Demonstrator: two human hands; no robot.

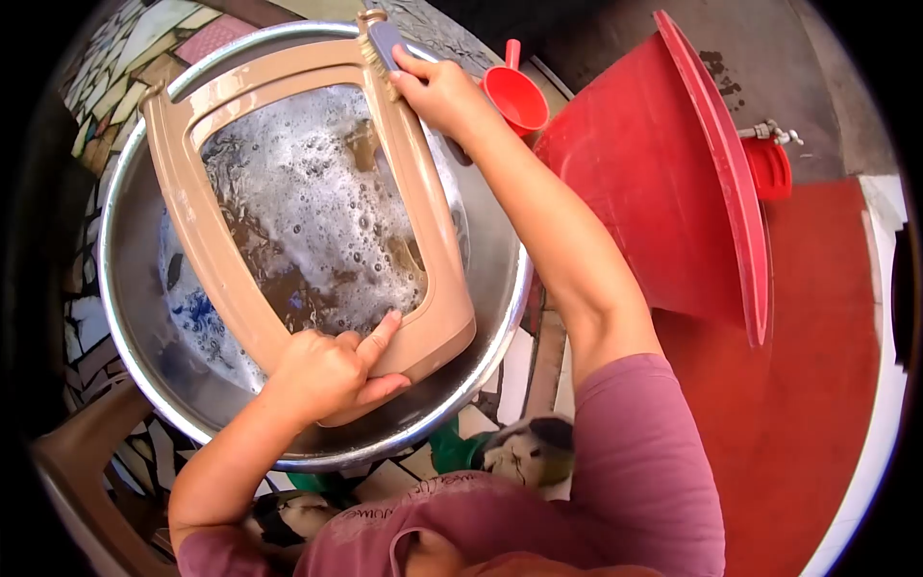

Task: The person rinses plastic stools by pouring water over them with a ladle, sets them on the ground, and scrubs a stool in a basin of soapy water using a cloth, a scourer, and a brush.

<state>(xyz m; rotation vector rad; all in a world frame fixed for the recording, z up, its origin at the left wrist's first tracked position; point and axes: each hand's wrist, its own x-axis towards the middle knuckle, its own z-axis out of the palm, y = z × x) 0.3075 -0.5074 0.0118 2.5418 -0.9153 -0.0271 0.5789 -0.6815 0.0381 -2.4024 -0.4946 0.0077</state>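
A tan plastic frame (pixel 223 252) with a large opening, perhaps a part of a chair, leans tilted in a wide metal basin (pixel 500 327). Foamy, soapy water (pixel 308 207) shows through the opening and beside the frame. My left hand (pixel 322 377) grips the frame's near edge, its index finger stretched along the plastic and its other fingers curled. At the far right corner, my right hand (pixel 444 96) holds a scrub brush (pixel 386 40) with a grey-purple back. The brush's pale bristles touch the frame's right side there.
A red dipper (pixel 517 99) lies right of the basin, beside a big tilted red tub (pixel 654 183). Behind the tub are a tap (pixel 769 132) and another red container (pixel 767 168). A brown plastic piece (pixel 91 457) stands at lower left, on the mosaic floor (pixel 120 58).
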